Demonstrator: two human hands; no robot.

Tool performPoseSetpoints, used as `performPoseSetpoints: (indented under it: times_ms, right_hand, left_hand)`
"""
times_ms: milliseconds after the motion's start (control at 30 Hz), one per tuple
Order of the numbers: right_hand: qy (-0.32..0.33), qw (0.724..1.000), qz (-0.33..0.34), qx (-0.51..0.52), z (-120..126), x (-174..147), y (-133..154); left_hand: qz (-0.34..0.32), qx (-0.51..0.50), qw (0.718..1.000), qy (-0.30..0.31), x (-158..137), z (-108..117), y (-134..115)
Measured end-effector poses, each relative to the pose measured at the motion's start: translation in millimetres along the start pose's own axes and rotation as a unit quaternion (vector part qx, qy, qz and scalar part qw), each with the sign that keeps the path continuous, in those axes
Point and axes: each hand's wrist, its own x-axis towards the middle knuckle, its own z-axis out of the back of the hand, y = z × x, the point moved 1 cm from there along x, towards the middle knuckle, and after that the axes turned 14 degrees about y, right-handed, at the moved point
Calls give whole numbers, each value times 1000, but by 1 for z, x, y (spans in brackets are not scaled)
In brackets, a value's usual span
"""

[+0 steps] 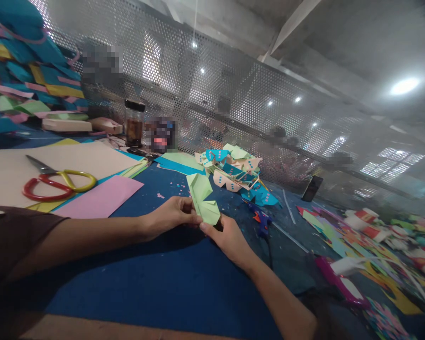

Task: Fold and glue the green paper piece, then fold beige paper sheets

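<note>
Between both hands, just above the blue tabletop (156,288), is a folded light green paper (202,196) with angular flaps pointing up and to the right. My left hand (175,212) is closed on its lower left edge, thumb in front. At the lower right corner, my right hand (228,233) pinches the same paper between thumb and fingers. The fingers behind the paper are partly hidden. Beyond it lies a pile of folded paper boats (233,170) in blue, green and cream, some with small square marks.
Scissors (62,182) with red and yellow handles lie on paper sheets at left, near a pink sheet (99,196). A blue glue gun (262,219) lies right of my hands. A lidded jar (133,123) and a phone (312,188) stand farther back by a perforated metal screen (198,94).
</note>
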Motion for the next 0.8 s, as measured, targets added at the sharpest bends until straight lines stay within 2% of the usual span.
performPoseSetpoints:
  times_ms: [800]
  right_hand:
    - [23,999,-28,0,6,0,2]
  left_hand:
    - [1,12,1000,6,-1,-1,0]
